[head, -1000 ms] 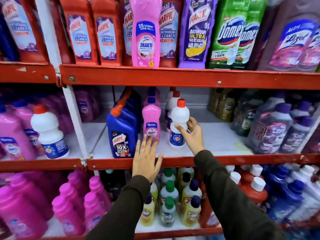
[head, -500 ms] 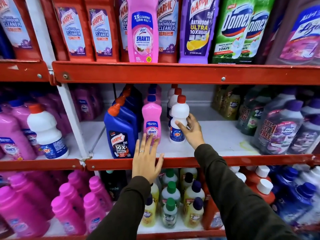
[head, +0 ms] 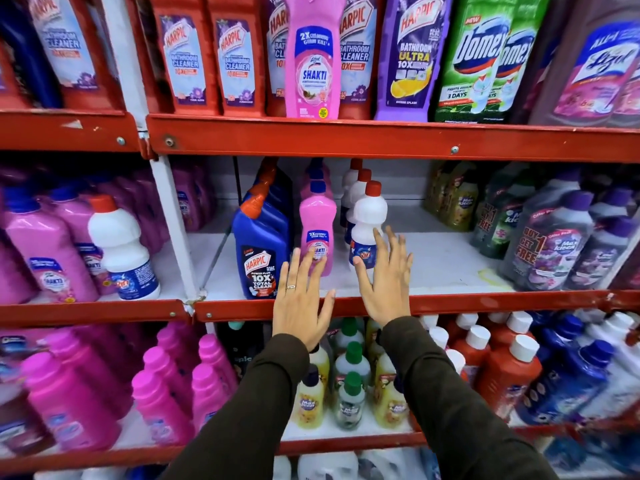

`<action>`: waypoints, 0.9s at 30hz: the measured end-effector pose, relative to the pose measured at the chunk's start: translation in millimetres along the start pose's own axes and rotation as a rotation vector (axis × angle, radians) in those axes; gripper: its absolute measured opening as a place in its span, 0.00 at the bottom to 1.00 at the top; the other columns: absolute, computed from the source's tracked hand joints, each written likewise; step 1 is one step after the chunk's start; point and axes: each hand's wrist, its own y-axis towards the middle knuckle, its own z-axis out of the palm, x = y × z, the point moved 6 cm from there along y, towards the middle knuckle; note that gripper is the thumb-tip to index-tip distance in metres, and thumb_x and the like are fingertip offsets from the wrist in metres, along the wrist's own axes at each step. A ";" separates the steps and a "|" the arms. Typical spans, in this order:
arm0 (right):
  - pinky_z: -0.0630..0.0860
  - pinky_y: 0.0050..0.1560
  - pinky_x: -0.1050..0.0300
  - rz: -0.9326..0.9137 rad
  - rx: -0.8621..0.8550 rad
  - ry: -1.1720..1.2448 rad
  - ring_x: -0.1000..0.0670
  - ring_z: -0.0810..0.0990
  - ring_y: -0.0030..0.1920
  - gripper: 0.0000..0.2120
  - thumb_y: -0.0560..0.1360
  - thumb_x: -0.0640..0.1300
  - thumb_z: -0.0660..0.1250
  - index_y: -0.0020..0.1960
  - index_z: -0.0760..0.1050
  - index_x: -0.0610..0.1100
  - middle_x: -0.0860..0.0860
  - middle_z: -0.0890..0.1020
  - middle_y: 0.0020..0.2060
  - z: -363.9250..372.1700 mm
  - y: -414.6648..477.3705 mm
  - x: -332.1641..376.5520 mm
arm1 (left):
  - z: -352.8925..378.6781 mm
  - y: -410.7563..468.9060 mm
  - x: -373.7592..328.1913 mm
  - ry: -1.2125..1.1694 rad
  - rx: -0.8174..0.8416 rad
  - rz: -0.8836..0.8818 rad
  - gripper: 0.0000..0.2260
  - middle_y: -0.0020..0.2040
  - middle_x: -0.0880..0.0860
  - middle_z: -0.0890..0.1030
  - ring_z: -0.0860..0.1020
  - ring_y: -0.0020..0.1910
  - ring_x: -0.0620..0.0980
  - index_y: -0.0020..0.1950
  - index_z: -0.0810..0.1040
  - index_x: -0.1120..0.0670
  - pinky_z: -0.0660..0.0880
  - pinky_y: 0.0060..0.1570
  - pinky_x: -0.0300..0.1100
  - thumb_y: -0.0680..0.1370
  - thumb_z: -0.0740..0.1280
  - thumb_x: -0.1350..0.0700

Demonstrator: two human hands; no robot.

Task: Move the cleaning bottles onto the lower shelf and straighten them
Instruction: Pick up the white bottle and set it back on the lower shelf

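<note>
Head view: the middle white shelf board (head: pixel 433 258) carries three rows. The row of white plastic bottles with red caps (head: pixel 367 223) shows three units; the row of pink Shakti bottles with blue caps (head: pixel 317 220) shows at least three; the blue Harpic bottles with orange spouts (head: pixel 260 244) cannot be counted beyond the front unit. All stand upright.

The left hand (head: pixel 302 306) is flat, fingers spread, tips over the front pink bottle's label at 12 o'clock. The right hand (head: pixel 387 282) is likewise flat and spread, holding nothing, just beside the front white bottle at 11 o'clock. Contact cannot be confirmed.

The red steel shelf rail (head: pixel 485 301) crosses below both palms. Purple-capped grey bottles (head: pixel 554 244) stand at 3 o'clock.
</note>
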 end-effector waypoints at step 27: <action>0.78 0.53 0.67 -0.076 0.260 0.654 0.55 0.78 0.60 0.21 0.82 0.47 0.66 0.74 0.70 0.48 0.49 0.76 0.67 140.8 -53.1 295.6 | -136.4 -94.7 291.8 0.072 -0.112 -0.278 0.31 0.84 0.57 0.57 0.51 0.84 0.58 0.82 0.58 0.57 0.47 0.81 0.61 0.82 0.53 0.44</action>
